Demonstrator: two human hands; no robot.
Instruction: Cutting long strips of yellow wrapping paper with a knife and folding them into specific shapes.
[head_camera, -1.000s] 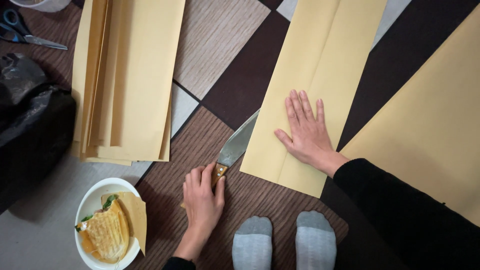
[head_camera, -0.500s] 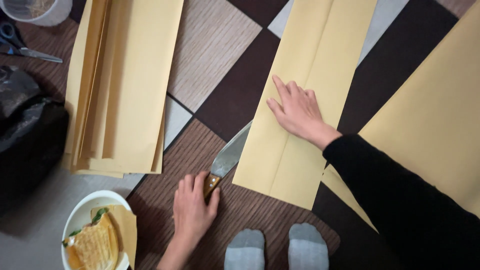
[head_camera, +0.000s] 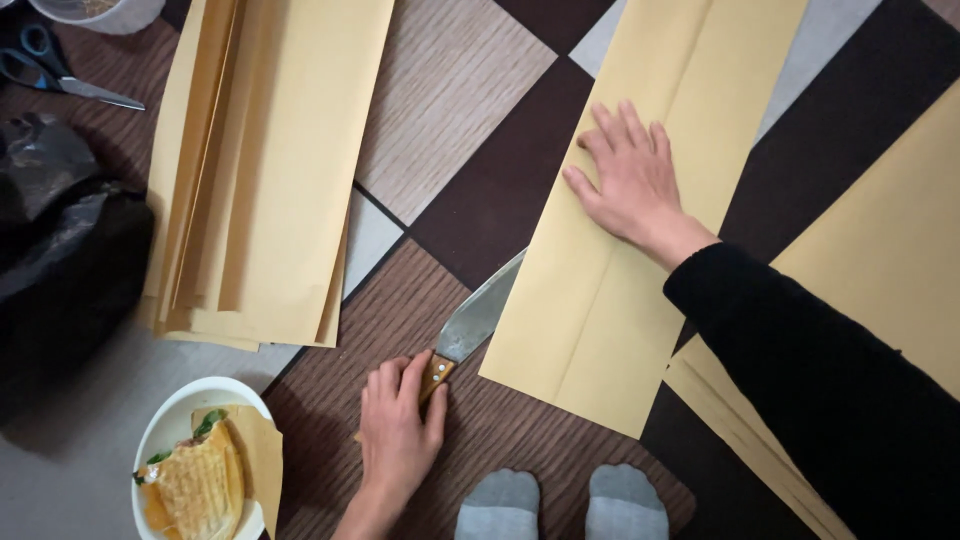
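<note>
Left hand (head_camera: 398, 432) fingers are wrapping the knife (head_camera: 470, 325) handle – blade slipping under the folded yellow paper (head_camera: 610, 270) at its 8 o'clock edge. Right hand (head_camera: 632, 180) fingers are pressing flat, spread on the paper – stack of sheets (head_camera: 270, 170) at 10 o'clock, sandwich bowl (head_camera: 170, 420) at 7.

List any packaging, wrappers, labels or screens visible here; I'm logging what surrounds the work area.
No labels, signs or screens show.
Black plastic bag: left edge, on the floor, crumpled and glossy.
Tan paper wrap: in the white bowl at lower left, folded around a grilled sandwich.
Clear plastic container: top left corner, round, mostly cut off.
</note>
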